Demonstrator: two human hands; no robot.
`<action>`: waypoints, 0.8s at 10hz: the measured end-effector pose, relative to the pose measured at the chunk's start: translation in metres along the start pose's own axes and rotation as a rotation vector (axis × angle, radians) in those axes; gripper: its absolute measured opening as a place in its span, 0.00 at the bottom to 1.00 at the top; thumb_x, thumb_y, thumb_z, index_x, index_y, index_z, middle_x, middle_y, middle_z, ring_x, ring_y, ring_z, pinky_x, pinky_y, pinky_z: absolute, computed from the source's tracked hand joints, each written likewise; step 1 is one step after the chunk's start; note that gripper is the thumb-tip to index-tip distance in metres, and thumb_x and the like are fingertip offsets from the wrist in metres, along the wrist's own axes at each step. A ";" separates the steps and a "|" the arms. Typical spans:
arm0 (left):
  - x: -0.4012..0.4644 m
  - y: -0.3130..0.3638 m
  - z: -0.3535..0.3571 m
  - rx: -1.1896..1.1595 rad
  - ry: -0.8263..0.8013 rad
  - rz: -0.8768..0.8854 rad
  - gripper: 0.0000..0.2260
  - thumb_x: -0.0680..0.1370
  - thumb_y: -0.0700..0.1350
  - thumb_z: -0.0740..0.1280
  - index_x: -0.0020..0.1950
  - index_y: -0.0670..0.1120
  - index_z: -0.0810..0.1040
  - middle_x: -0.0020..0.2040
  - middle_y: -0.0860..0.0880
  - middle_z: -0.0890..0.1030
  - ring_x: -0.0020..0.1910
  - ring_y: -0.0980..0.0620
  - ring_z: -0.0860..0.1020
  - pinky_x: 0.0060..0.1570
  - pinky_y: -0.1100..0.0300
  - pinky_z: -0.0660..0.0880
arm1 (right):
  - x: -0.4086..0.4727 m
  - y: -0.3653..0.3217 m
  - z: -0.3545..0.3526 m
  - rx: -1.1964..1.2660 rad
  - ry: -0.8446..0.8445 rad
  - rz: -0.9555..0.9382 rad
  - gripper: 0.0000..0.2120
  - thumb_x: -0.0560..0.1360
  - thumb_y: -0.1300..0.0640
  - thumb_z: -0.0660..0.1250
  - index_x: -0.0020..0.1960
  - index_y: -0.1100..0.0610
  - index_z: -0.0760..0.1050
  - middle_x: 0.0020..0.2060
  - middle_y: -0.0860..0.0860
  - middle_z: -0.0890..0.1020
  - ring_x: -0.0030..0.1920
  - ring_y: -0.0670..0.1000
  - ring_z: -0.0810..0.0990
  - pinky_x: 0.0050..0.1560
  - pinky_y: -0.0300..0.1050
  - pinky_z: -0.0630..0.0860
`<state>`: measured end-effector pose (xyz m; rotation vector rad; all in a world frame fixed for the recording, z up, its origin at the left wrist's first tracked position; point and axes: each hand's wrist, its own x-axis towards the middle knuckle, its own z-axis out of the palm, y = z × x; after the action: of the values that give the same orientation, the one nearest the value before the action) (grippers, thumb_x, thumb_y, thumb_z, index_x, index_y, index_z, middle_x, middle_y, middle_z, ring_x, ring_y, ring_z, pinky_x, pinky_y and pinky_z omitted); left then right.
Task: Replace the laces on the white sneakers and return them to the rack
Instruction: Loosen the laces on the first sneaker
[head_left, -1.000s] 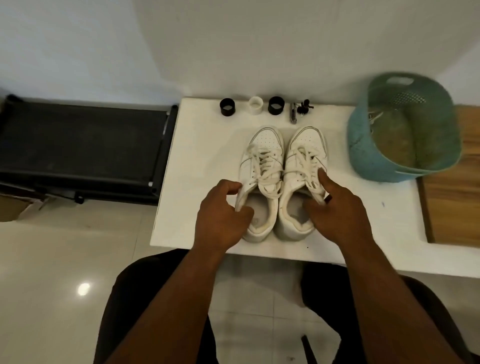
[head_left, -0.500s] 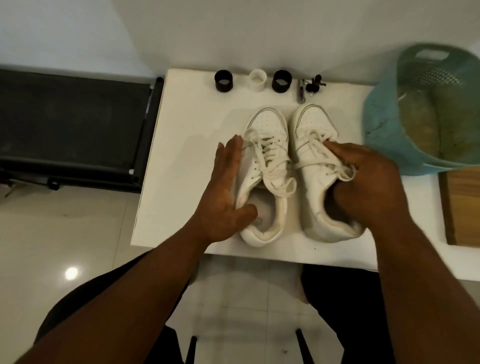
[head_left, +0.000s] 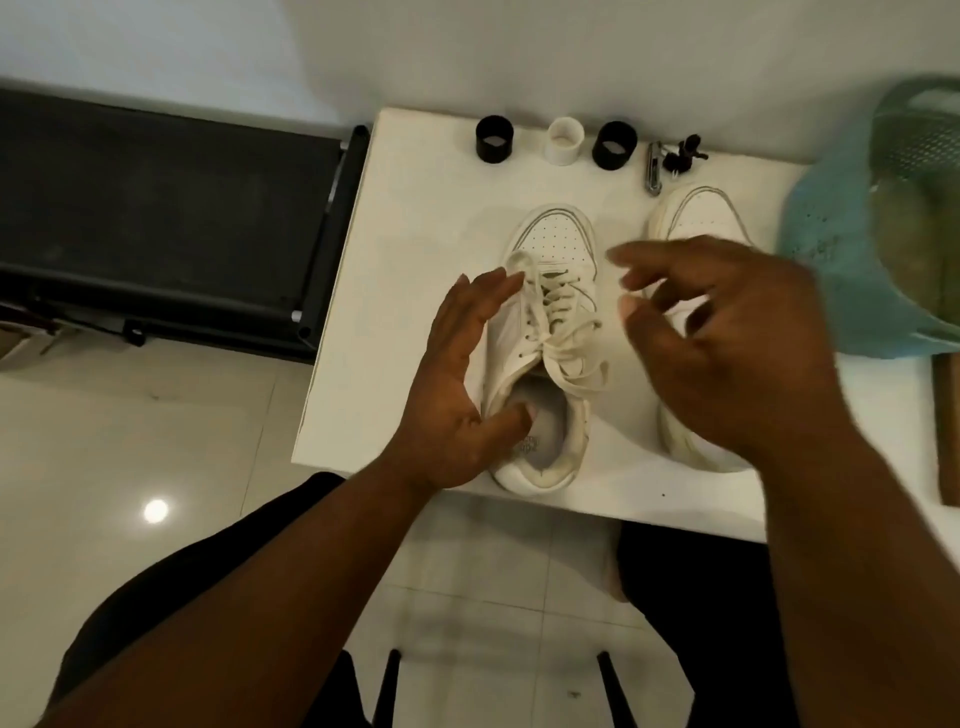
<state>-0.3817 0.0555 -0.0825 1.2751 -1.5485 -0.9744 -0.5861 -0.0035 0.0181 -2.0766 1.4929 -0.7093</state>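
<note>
Head view: left hand (head_left: 457, 384) lies flat, fingers straight, against the outer side of the near sneaker (head_left: 545, 353), thumb at its opening, likely bracing it. Right hand (head_left: 727, 353) hovers spread, holding nothing, above the other sneaker (head_left: 696, 213). Both sit laced on the white surface (head_left: 405, 291), apparently for unlacing.

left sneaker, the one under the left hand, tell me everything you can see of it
The left sneaker is a white low-top, leather-like, with a perforated toe pointing away from the person and thin dark seam lines. Its white laces are still threaded and loosely tied. It sits upright on the white table, heel near the front edge, grey insole showing. The left hand lies flat along its outer side, thumb at the collar. It stands apart from the other sneaker.
</note>
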 end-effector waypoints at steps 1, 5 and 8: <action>0.004 0.008 0.002 -0.011 0.030 -0.038 0.36 0.73 0.49 0.71 0.78 0.44 0.64 0.78 0.52 0.67 0.80 0.48 0.62 0.75 0.33 0.60 | -0.006 0.011 0.031 -0.025 -0.210 -0.032 0.16 0.77 0.59 0.68 0.62 0.49 0.83 0.57 0.48 0.82 0.53 0.44 0.80 0.59 0.31 0.70; 0.004 0.011 0.007 -0.069 0.028 -0.197 0.37 0.73 0.38 0.71 0.79 0.55 0.63 0.79 0.59 0.65 0.82 0.53 0.51 0.77 0.37 0.59 | 0.010 0.015 0.024 -0.103 0.167 0.052 0.04 0.80 0.57 0.66 0.50 0.54 0.80 0.47 0.49 0.74 0.42 0.46 0.73 0.43 0.24 0.63; 0.008 0.014 0.005 -0.048 0.006 -0.131 0.42 0.66 0.34 0.68 0.77 0.59 0.62 0.77 0.65 0.64 0.81 0.60 0.53 0.78 0.35 0.56 | -0.003 0.128 -0.058 0.116 0.627 0.111 0.05 0.83 0.55 0.62 0.50 0.45 0.73 0.34 0.43 0.75 0.35 0.42 0.74 0.39 0.40 0.74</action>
<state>-0.3913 0.0504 -0.0700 1.3573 -1.4429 -1.0831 -0.7151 -0.0427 -0.0225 -1.7452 1.8090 -1.4557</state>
